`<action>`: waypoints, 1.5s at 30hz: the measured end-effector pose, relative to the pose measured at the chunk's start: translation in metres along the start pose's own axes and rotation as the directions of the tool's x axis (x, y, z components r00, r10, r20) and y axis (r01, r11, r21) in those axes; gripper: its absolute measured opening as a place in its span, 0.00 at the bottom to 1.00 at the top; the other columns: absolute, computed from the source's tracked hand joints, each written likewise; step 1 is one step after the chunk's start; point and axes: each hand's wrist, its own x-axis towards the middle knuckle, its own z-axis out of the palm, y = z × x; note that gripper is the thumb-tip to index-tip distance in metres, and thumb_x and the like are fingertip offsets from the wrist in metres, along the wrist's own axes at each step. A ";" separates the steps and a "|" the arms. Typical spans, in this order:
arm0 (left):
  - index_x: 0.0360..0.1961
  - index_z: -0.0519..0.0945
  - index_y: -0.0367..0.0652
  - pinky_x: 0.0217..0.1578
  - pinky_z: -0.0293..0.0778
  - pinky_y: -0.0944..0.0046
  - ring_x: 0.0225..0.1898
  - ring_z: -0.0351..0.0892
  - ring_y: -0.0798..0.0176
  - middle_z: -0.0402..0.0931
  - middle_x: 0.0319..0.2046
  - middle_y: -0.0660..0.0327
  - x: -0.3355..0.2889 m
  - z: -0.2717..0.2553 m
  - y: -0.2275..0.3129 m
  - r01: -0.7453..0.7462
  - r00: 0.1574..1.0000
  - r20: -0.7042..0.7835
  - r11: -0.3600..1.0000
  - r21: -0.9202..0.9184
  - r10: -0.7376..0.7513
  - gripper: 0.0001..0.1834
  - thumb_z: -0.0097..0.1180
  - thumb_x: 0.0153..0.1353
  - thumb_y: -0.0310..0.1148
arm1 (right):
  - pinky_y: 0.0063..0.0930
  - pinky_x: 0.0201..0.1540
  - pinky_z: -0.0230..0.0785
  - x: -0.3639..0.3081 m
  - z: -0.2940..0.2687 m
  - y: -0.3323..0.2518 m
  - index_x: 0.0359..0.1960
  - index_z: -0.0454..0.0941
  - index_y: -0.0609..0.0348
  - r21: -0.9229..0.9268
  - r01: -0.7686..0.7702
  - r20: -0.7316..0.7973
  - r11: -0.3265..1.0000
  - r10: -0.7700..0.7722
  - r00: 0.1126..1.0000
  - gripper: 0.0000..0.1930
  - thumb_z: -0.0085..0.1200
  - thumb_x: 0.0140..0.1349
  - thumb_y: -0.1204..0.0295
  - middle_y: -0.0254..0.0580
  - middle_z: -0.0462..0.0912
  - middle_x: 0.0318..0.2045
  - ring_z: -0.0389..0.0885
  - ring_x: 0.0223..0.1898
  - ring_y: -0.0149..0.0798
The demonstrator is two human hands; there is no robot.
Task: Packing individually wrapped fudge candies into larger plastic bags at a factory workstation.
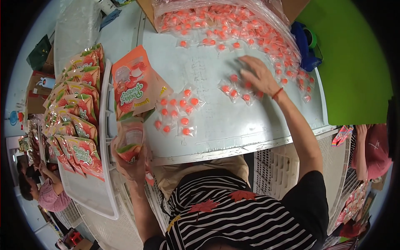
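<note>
My left hand (132, 168) is closed around a printed pouch (128, 153) at the table's front edge. Just beyond it, a stack of flat orange-pink pouches (131, 85) with fruit pictures lies on the table. To their right sits a small group of clear-wrapped red-orange candies (183, 103). My right hand (260, 77), a red band at its wrist, hovers over or touches another small group of wrapped candies (234, 89), fingers spread. Its palm side is hidden, and I cannot tell whether it touches them.
A large plastic-lined carton (227, 14) spills wrapped candies onto the table's far side. At left, a white tray (109, 200) bears rows of filled pouches (79, 112). A blue tape dispenser (306, 50) stands at the right edge. Other people work at both sides.
</note>
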 end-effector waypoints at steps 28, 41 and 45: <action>0.59 0.64 0.44 0.55 0.60 0.48 0.55 0.64 0.47 0.66 0.54 0.54 0.017 0.097 0.071 -0.453 0.881 0.148 0.891 -0.004 0.449 0.49 0.75 0.32 0.41 | 0.19 0.35 0.65 0.020 0.050 -0.159 0.45 0.72 0.58 0.963 0.074 0.034 -0.258 0.390 0.920 0.14 0.46 0.66 0.63 0.29 0.73 0.28 0.71 0.29 0.27; 0.60 0.61 0.40 0.56 0.61 0.47 0.54 0.64 0.44 0.65 0.54 0.51 0.018 0.103 0.067 -0.413 0.900 0.101 0.904 -0.115 0.424 0.51 0.74 0.31 0.34 | 0.13 0.31 0.64 0.013 0.069 -0.189 0.39 0.75 0.59 0.964 -0.037 -0.097 0.264 0.479 0.872 0.08 0.53 0.65 0.67 0.26 0.75 0.28 0.71 0.31 0.18; 0.60 0.61 0.39 0.56 0.60 0.47 0.54 0.63 0.43 0.65 0.53 0.50 0.019 0.104 0.066 -0.407 0.904 0.083 0.903 -0.137 0.420 0.51 0.74 0.31 0.33 | 0.13 0.30 0.63 0.004 0.073 -0.184 0.39 0.76 0.60 0.978 -0.113 0.005 0.175 0.522 0.853 0.08 0.53 0.65 0.68 0.24 0.75 0.27 0.70 0.30 0.17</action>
